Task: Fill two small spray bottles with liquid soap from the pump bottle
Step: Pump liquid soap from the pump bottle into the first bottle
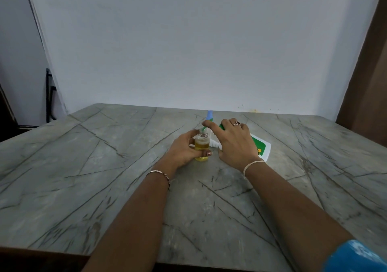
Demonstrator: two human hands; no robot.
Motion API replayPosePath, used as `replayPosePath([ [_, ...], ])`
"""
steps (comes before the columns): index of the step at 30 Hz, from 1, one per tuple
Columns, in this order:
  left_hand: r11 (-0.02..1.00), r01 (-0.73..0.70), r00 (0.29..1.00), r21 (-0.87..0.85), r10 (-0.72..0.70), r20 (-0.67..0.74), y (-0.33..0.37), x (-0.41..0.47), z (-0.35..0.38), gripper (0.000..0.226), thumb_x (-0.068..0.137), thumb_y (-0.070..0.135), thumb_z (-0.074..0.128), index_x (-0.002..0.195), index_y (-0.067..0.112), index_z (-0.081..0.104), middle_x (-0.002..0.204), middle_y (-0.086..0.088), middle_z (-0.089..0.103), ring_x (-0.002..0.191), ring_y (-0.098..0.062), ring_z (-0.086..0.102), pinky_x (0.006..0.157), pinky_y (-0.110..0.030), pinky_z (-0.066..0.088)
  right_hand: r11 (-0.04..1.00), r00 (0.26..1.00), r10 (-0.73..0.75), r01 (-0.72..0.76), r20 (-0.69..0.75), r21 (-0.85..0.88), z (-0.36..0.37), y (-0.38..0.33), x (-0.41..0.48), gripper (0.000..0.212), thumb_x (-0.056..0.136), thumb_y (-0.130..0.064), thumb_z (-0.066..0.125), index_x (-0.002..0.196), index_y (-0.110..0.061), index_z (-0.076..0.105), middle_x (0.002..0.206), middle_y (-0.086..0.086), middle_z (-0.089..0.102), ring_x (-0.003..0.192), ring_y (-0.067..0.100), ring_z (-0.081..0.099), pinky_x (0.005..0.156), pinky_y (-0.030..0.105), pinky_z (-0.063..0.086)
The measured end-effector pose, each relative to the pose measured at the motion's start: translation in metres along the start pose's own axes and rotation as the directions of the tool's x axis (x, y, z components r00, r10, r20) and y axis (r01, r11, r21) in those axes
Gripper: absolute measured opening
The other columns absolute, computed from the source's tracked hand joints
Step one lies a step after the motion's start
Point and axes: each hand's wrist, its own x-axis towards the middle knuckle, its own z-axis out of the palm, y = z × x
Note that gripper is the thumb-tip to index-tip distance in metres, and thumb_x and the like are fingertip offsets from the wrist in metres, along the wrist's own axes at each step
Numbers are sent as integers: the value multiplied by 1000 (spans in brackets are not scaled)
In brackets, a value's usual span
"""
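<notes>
Half full, likely light and slick: small spray bottle (202, 143), pinched mid-body by left hand (183, 151). Pump bottle (260, 146) under curled right hand (234, 143). Hold low, firmly.

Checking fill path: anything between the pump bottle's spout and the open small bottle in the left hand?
Nothing visible. The green spout reaches the open neck of the small bottle; the left hand grips it below the neck, the right hand holds the pump bottle. The blue-capped bottle stands behind.
</notes>
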Motion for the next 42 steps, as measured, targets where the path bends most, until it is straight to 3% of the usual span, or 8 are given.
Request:
replayPosePath([
  [3, 1000, 9, 1000, -2, -9, 7, 1, 0, 0, 73, 66, 26, 87, 130, 24, 54, 121, -1, 65, 114, -19, 59, 101, -38, 48, 1000, 1000, 19, -19, -14, 8, -1, -5, 3, 75, 77, -26, 66, 140, -34, 26, 116, 10, 54, 111, 32, 48, 93, 45, 39],
  [7, 1000, 18, 1000, 11, -18, 10, 1, 0, 0, 74, 66, 27, 86, 131, 23, 52, 124, -1, 64, 115, -20, 58, 102, -39, 48, 1000, 1000, 21, -21, -21, 0, -1, -7, 4, 74, 77, -26, 67, 140, -32, 29, 119, 10, 53, 113, 32, 48, 94, 45, 39],
  [15, 999, 29, 1000, 25, -29, 3, 1, 0, 0, 74, 66, 27, 86, 131, 24, 52, 123, -3, 65, 113, -20, 60, 102, -41, 47, 999, 999, -11, 9, -32, -53, 1, -1, -3, 86, 77, -22, 68, 140, -39, 12, 114, 10, 55, 108, 32, 52, 91, 45, 42],
  [20, 998, 34, 999, 43, -34, -6, 4, 0, 0, 73, 66, 27, 86, 131, 24, 51, 123, -2, 64, 113, -18, 58, 100, -33, 46, 999, 1000, 16, -16, 1, -45, -2, -4, -1, 83, 81, -23, 66, 145, -38, 15, 121, 9, 51, 116, 31, 47, 97, 44, 38],
  [28, 999, 25, 1000, 35, -25, -1, 4, -1, 0, 72, 66, 28, 86, 130, 25, 53, 123, -4, 65, 114, -21, 59, 102, -43, 47, 999, 999, 26, -27, -31, -39, 2, -8, 2, 82, 75, -25, 71, 138, -37, 19, 116, 8, 54, 112, 31, 49, 93, 45, 40],
  [36, 999, 31, 1000, 37, -31, 0, 6, -3, 0, 72, 67, 24, 86, 130, 24, 51, 122, -4, 64, 111, -21, 61, 101, -37, 48, 999, 1000, 11, -11, -8, -41, -4, -5, -5, 88, 81, -21, 66, 140, -40, 4, 120, 9, 52, 113, 31, 49, 97, 45, 39],
  [42, 999, 36, 999, 35, -36, 2, 5, -3, 0, 75, 65, 27, 87, 131, 25, 51, 123, -4, 64, 114, -21, 59, 102, -42, 47, 999, 999, 41, -41, -4, -33, -3, -8, -1, 81, 79, -23, 66, 142, -38, 17, 120, 7, 51, 114, 30, 47, 96, 43, 39],
])
